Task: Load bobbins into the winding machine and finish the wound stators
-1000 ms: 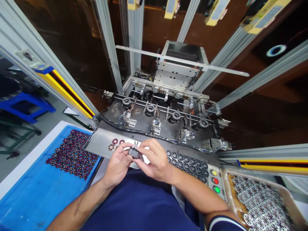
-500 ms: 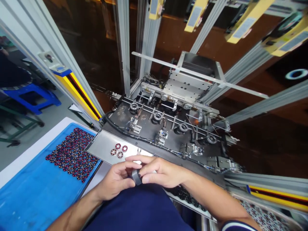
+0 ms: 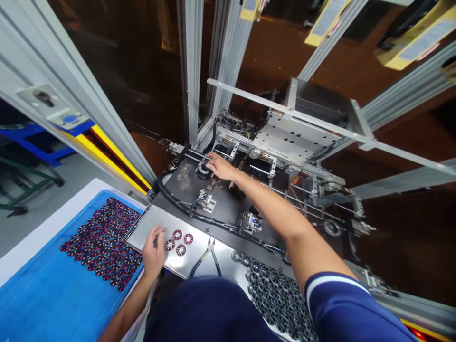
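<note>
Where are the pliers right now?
In the head view, the pliers lie on the shiny metal tray, just right of the four small round parts.

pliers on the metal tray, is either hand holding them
No, the pliers lie on the metal tray, apart from both the left hand and the right hand.

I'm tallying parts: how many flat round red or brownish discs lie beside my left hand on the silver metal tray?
4 on the tray: the top disc, the right disc, the bottom disc and the left disc, nearest your left hand, which may hide more.
</note>
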{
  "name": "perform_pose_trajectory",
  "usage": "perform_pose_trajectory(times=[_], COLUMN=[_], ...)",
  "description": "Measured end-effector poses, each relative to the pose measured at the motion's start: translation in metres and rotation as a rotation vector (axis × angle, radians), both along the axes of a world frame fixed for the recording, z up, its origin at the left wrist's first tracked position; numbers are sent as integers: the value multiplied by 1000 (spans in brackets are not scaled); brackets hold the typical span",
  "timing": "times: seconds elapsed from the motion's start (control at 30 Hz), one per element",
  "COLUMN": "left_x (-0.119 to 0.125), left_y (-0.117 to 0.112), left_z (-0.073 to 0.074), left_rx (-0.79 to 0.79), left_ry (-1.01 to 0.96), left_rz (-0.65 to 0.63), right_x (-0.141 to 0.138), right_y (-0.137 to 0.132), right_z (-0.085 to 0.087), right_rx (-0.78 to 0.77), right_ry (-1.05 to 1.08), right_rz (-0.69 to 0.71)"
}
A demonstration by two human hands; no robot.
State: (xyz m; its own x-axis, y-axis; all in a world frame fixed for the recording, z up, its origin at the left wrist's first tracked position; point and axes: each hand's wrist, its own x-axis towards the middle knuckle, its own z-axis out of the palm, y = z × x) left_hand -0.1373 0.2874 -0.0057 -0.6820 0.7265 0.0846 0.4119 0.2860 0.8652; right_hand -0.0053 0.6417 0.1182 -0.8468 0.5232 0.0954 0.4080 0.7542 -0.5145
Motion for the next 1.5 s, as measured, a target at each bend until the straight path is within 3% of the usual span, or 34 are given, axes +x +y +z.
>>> perform_pose_trajectory(times=[0.13, 0.27, 0.9, 1.1, 1.3, 1.5], left_x=[1, 0, -1, -1, -1, -2], left_y=[1, 1, 0, 0, 1, 5], left_z=[-11, -16, -19, -17, -18, -19], left_rx=[-23, -35, -50, -45, -38, -6], left_ry=[12, 18, 55, 68, 77, 97], left_rz=[-16, -23, -63, -56, -53, -33], right_x=[-9, -10, -28, -13, 15, 4], right_y=[13, 14, 6, -8, -30, -39], right_z=[-20, -23, -18, -11, -7, 5], right_rx=[-1, -13, 26, 172, 253, 321], right_ry=[-85, -156, -443, -385, -459, -509], right_rz=[12, 26, -56, -58, 59, 80])
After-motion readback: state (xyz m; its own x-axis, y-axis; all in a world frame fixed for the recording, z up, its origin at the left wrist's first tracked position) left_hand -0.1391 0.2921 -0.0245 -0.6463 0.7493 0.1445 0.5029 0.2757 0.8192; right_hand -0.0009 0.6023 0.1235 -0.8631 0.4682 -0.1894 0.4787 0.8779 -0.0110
